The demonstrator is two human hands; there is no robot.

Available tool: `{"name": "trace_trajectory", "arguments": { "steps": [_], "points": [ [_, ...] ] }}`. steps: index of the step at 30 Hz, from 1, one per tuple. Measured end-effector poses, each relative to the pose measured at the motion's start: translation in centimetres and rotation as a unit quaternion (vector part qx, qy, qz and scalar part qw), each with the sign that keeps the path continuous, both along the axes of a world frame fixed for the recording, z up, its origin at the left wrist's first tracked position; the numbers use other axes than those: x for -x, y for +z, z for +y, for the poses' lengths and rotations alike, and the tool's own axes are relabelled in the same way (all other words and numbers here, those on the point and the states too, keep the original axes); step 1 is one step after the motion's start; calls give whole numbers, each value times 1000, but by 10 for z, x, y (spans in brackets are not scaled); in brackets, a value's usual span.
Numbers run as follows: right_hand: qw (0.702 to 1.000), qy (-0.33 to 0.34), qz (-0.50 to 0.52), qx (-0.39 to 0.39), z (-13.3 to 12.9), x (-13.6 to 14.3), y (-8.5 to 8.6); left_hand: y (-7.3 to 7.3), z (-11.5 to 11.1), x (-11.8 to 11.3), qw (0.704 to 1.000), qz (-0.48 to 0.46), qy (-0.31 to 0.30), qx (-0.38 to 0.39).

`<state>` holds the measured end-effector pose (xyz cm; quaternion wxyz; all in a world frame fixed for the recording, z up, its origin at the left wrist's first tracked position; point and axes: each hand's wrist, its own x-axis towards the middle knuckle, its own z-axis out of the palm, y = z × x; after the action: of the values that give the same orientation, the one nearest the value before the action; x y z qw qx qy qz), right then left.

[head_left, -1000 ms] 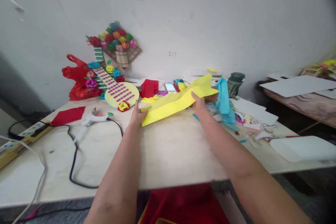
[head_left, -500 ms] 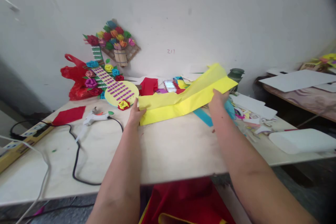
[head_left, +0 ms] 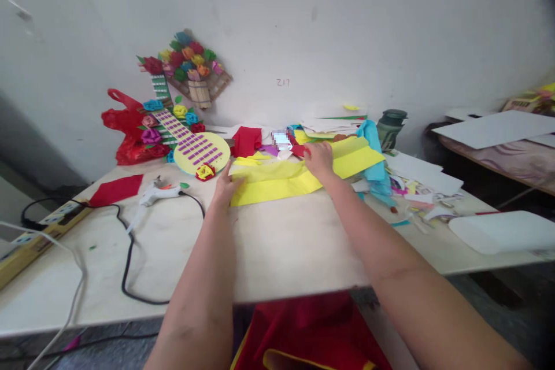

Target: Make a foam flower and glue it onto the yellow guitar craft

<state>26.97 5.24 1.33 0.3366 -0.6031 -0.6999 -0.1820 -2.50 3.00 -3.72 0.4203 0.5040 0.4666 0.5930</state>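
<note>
A long yellow sheet (head_left: pixel 281 185), folded lengthwise, lies across the white table in front of me. My left hand (head_left: pixel 225 186) grips its left end, thumb on top. My right hand (head_left: pixel 319 161) rests on the sheet right of its middle, fingers bent over the upper layer; whether they pinch it cannot be made out. The sheet's right end lies beside crumpled light blue paper (head_left: pixel 373 167). Behind the sheet are a red piece (head_left: pixel 247 141) and a phone (head_left: pixel 281 140).
A glue gun (head_left: pixel 158 193) with a black cord lies left, near a power strip (head_left: pixel 47 225). A guitar-shaped craft (head_left: pixel 202 154) stands behind my left hand. Paper scraps (head_left: pixel 416 193), a green bottle (head_left: pixel 390 128) and a white container (head_left: pixel 503 231) are at right.
My right hand has left the sheet's right end and moved left onto its middle part. The raised right part has come down flatter. My left hand has stayed at the left end.
</note>
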Motion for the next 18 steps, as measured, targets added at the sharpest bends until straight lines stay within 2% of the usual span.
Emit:
{"name": "trace_trajectory", "arguments": {
  "steps": [3, 6, 9, 13, 18],
  "points": [
    [999, 17, -31, 34, 3, 19, -15, -4, 4, 3, 1000, 24, 7, -9],
    [992, 66, -95, 56, -2, 30, -34, -7, 10, 3, 999, 28, 15, -21],
    [979, 93, -154, 98, -5, 37, -47, -10, 16, 3, 999, -6, 20, -24],
    [976, 73, -153, 139, -5, 40, -52, -11, 18, 5, 996, -92, 10, -10],
    [986, 17, -84, 146, -6, 35, -49, -6, 12, 6, 991, -130, 27, 8]
  ]
}}
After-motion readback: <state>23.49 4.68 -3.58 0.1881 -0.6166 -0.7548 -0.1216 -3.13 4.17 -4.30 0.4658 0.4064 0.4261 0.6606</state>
